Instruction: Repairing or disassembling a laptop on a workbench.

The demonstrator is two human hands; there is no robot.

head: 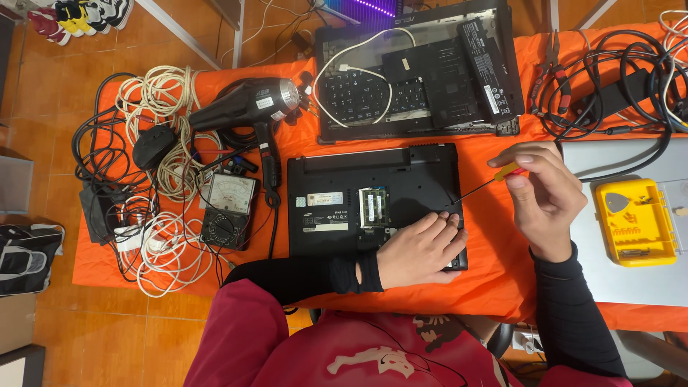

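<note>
Left hand (419, 251) lies flat at laptop (373, 204) edge; right hand (545, 197) grips screwdriver (484, 184).

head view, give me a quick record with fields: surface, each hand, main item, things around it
surface: table under an orange cloth
main item: black laptop lying bottom-up, memory bay open
left hand: pressed flat on the laptop's right end
right hand: holds a screwdriver, tip at the laptop's right edge
left of laptop: analog multimeter, black hair dryer, tangled cables
behind: dismantled laptop, pliers
right: yellow tool case
</note>
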